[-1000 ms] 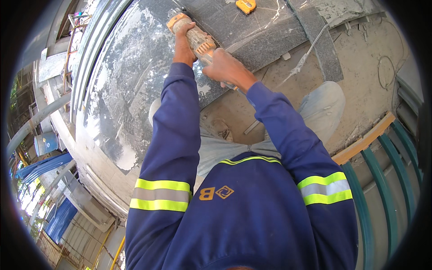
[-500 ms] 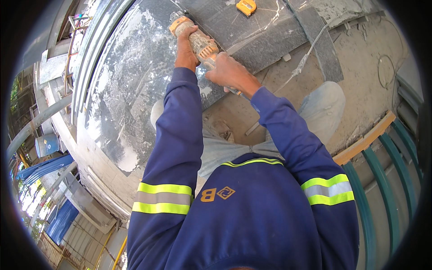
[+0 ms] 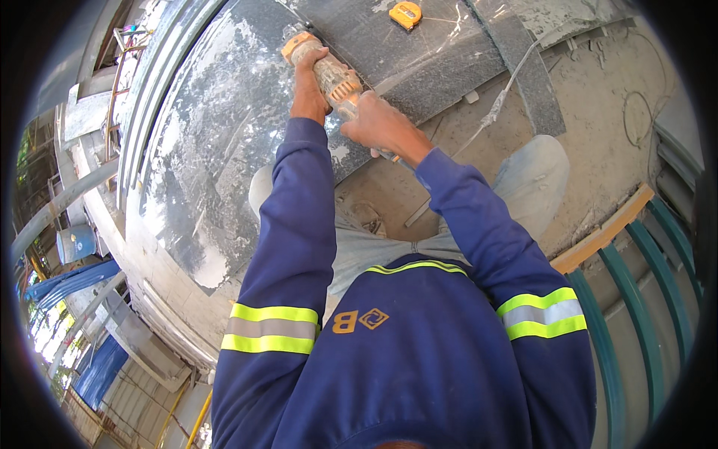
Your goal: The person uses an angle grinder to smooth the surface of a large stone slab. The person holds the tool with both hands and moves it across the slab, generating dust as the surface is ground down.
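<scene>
A dusty orange-and-grey power tool [image 3: 331,76], apparently an angle grinder, lies angled over a dark stone slab [image 3: 426,78] at the top of the head view. My left hand [image 3: 310,88] wraps around the tool's body just behind its orange head. Lower and to the right, my right hand [image 3: 380,120] is closed on its rear handle, where a cord leads off. The tool's working end is small and partly hidden by its housing. An orange tape measure [image 3: 406,15] rests on the slab to the right of the tool's head. White, scraped patches cover the left part of the stone.
My jeans-clad knees [image 3: 527,176] flank the dusty floor [image 3: 598,127]. A narrow stone strip [image 3: 538,97] and a pale cable [image 3: 497,105] lie to the right. Teal metal bars [image 3: 632,314] with a wooden board [image 3: 602,228] stand lower right. Pipes and blue sheets [image 3: 78,277] fill the left side.
Over the last second both hands and the tool have shifted slightly downward and to the right, toward me. My grip on the tool looks the same.
</scene>
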`<state>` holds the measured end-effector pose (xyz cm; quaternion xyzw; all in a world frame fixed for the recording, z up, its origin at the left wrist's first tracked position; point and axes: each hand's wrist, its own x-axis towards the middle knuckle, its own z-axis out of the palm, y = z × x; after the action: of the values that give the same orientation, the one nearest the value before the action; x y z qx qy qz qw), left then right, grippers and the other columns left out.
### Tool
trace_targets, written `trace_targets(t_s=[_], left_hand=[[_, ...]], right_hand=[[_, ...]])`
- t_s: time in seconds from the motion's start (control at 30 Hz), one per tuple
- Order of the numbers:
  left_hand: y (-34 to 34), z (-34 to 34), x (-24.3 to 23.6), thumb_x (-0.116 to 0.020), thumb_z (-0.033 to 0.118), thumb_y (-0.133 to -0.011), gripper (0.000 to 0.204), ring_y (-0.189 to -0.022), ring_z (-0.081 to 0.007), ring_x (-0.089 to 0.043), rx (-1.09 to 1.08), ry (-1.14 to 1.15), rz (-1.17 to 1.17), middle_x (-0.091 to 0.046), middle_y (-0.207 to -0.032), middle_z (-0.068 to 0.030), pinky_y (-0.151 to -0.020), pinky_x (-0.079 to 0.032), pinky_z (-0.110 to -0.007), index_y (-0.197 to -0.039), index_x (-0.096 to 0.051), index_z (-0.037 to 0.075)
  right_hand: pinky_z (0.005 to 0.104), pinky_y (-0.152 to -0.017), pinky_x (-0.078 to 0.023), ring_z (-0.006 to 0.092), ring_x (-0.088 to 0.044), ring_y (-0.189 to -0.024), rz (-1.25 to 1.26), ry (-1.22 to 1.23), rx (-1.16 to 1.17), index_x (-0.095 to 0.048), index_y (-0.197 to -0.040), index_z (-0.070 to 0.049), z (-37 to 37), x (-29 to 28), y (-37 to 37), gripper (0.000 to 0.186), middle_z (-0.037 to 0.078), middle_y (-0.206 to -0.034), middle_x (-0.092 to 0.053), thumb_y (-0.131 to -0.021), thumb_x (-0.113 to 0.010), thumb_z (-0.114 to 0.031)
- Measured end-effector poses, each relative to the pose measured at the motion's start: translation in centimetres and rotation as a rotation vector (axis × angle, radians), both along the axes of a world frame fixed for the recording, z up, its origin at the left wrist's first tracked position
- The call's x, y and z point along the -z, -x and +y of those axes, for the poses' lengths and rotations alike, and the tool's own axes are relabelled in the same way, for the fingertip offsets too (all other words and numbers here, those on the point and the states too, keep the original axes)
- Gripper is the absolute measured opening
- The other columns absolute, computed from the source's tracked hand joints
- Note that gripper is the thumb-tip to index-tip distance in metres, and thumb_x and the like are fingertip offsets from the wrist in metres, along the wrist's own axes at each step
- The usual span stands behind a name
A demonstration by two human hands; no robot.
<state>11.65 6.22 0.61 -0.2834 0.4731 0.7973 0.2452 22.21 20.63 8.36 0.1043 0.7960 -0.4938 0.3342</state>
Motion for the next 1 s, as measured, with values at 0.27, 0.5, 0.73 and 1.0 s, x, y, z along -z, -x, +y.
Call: trace_targets(t_s=[0.27, 0.5, 0.73, 1.0], left_hand=[[1.0, -0.2, 0.3, -0.067, 0.028, -0.084, 0.048, -0.08, -0.0393, -0.069, -0.002, 0.017, 0.003, -0.063, -0.089, -0.0219, -0.072, -0.06, -0.054, -0.116, -0.05, -0.003], [-0.5, 0.1, -0.3, -0.069, 0.026, -0.083, 0.047, -0.078, -0.039, -0.068, -0.022, 0.004, 0.01, -0.063, -0.089, -0.0219, -0.072, -0.06, -0.053, -0.114, -0.05, -0.003], [-0.8, 0.9, -0.5, -0.071, 0.022, -0.08, 0.043, -0.072, -0.0371, -0.066, -0.05, -0.013, -0.01, -0.062, -0.083, -0.0208, -0.067, -0.06, -0.053, -0.111, -0.051, 0.0], [1.4, -0.2, 0.2, -0.068, 0.026, -0.082, 0.041, -0.072, -0.039, -0.066, -0.011, -0.003, 0.006, -0.063, -0.083, -0.0223, -0.069, -0.059, -0.054, -0.107, -0.053, -0.002]], right_hand=[[0.0392, -0.052, -0.055, 0.0289, -0.069, -0.056, 0.021, 0.027, 0.0, -0.055, -0.102, 0.02, -0.5, 1.5, 1.3, 0.05, 0.028, -0.082, -0.068, -0.078, -0.069, -0.022], [0.0374, -0.052, -0.055, 0.0269, -0.069, -0.056, 0.012, -0.002, 0.029, -0.055, -0.105, 0.019, -0.4, 0.9, -0.6, 0.052, 0.025, -0.085, -0.069, -0.077, -0.068, -0.023], [0.0376, -0.05, -0.055, 0.0273, -0.069, -0.054, 0.025, -0.014, 0.042, -0.056, -0.103, 0.018, -0.2, 1.4, -1.0, 0.049, 0.025, -0.083, -0.069, -0.077, -0.068, -0.022], [0.037, -0.048, -0.054, 0.0281, -0.068, -0.051, 0.072, 0.101, 0.01, -0.059, -0.095, 0.017, -0.4, 0.9, 1.0, 0.041, 0.024, -0.076, -0.068, -0.078, -0.066, -0.019]])
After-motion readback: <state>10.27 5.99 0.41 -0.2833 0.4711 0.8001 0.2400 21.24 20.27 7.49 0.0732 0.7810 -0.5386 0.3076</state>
